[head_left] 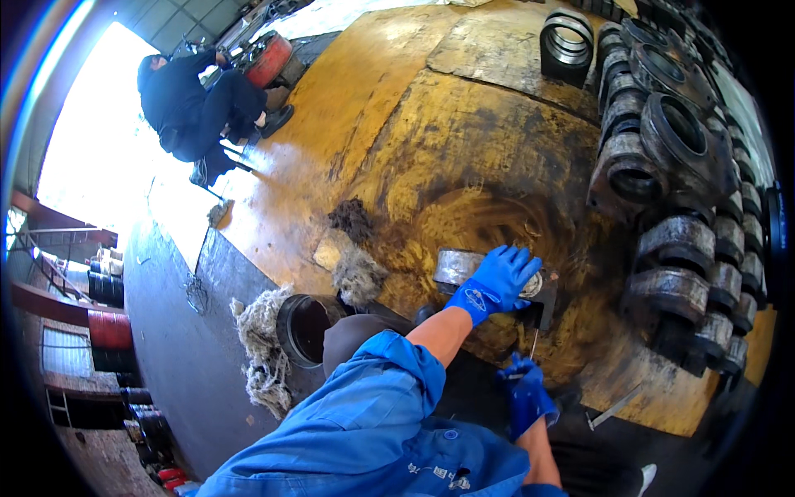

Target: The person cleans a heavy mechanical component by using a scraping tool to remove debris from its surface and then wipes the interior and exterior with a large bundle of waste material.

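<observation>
My left hand (pixel 497 286), in a blue glove, lies on top of a metal bearing housing with a round, ring-like body (pixel 457 267). Its fingers are spread out over the metal. On the housing's right side a dark square-edged flange (pixel 543 300) shows. Below it, my right hand (pixel 527 398), gloved in blue too, is closed round a thin-shafted tool (pixel 535 343). The shaft points up at the flange's lower edge; the fist hides most of the handle, so its exact kind is unclear.
Stacked dark housings (pixel 662 207) fill the right side; another housing (pixel 567 45) stands at the far right. A hammer-like tool (pixel 614 407) lies near right. Left are rags (pixel 265 348) and a hollow cylinder (pixel 305 331). A seated person (pixel 195 108) works at far left.
</observation>
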Demonstrator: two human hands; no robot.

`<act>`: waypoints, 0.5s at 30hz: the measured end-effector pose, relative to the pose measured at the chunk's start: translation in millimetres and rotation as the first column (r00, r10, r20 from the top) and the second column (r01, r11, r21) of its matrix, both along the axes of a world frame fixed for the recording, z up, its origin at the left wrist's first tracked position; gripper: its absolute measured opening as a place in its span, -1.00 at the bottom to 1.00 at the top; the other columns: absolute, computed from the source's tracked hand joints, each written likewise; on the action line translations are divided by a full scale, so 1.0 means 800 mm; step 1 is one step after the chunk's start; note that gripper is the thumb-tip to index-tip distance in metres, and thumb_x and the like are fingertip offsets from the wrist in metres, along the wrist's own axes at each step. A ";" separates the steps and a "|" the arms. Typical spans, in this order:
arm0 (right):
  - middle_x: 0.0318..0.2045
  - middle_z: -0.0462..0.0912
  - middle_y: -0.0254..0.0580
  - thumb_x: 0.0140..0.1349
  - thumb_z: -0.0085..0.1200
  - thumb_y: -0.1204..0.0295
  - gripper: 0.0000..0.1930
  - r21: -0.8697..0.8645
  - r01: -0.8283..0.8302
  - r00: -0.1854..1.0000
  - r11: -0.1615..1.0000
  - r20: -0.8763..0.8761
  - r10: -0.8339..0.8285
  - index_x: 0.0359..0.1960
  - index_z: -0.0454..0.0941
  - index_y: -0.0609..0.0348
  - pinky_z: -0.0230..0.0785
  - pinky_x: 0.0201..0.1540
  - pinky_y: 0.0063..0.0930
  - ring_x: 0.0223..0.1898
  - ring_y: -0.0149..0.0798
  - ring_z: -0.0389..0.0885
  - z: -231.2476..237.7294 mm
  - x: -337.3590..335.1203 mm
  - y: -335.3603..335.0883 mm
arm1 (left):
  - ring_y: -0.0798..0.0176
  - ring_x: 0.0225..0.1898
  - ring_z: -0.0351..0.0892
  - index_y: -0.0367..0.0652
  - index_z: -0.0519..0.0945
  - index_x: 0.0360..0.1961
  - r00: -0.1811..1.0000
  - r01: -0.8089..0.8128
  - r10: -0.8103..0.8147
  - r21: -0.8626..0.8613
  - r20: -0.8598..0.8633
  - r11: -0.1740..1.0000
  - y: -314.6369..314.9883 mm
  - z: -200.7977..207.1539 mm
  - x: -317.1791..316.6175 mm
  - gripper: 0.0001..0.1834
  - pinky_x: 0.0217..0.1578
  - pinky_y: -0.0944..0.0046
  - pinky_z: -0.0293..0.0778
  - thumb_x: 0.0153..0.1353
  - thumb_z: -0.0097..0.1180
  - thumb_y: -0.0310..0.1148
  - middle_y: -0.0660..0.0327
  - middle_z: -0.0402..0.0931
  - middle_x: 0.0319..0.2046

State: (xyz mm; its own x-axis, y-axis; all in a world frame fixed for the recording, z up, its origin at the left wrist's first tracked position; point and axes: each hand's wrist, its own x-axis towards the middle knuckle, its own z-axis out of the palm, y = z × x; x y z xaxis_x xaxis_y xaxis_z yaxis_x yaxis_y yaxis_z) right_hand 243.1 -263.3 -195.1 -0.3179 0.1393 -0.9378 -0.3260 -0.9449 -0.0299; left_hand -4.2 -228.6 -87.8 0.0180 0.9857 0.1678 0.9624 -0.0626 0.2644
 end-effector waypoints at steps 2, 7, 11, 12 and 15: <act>-0.68 0.32 -0.42 0.42 -0.23 0.35 -0.78 -0.003 0.004 0.991 1.000 0.132 -0.004 -0.24 0.52 0.04 0.20 -0.39 -0.20 -0.64 -0.31 0.25 0.033 0.008 -0.019 | -0.12 0.22 0.47 -0.11 0.40 0.35 1.000 0.002 -0.002 -0.005 0.022 1.000 -0.002 -0.001 0.005 -0.01 0.30 -0.10 0.31 -0.11 0.51 0.05 -0.08 0.47 0.20; -0.63 0.39 -0.45 0.48 -0.20 0.35 -0.78 -0.052 0.107 0.994 0.993 -0.006 -0.107 -0.29 0.50 0.02 0.26 -0.37 -0.21 -0.63 -0.30 0.30 0.044 -0.068 0.052 | -0.11 0.17 0.52 -0.10 0.46 0.29 0.999 0.024 -0.028 0.093 0.045 0.995 -0.003 -0.010 -0.005 -0.09 0.23 -0.10 0.38 -0.09 0.49 0.04 -0.06 0.53 0.14; -0.69 0.20 -0.47 0.36 -0.19 0.40 -0.84 -0.096 0.034 0.999 0.995 -0.033 -0.038 -0.23 0.49 0.04 0.18 -0.37 -0.18 -0.64 -0.33 0.17 0.009 -0.021 0.005 | -0.13 0.21 0.49 -0.09 0.43 0.31 0.999 -0.023 0.024 0.017 -0.023 1.000 -0.006 -0.008 -0.001 -0.04 0.26 -0.08 0.36 -0.10 0.50 0.08 -0.04 0.48 0.19; -0.70 0.16 -0.47 0.36 -0.20 0.38 -0.83 -0.104 0.016 1.000 0.994 -0.020 -0.018 -0.22 0.49 0.04 0.15 -0.38 -0.18 -0.65 -0.34 0.12 0.011 -0.013 -0.007 | -0.14 0.21 0.49 -0.10 0.42 0.32 1.000 -0.012 0.011 -0.020 -0.013 1.000 -0.001 -0.002 0.001 -0.04 0.27 -0.08 0.35 -0.09 0.49 0.08 -0.05 0.48 0.20; -0.71 0.16 -0.47 0.41 -0.24 0.33 -0.78 -0.161 0.040 0.999 0.986 0.029 -0.036 -0.21 0.50 0.03 0.13 -0.40 -0.22 -0.68 -0.33 0.08 0.033 -0.017 -0.011 | -0.15 0.22 0.49 -0.11 0.42 0.33 1.000 -0.013 0.012 -0.025 -0.021 1.000 -0.001 0.000 -0.004 -0.04 0.29 -0.09 0.34 -0.08 0.48 0.10 -0.07 0.48 0.22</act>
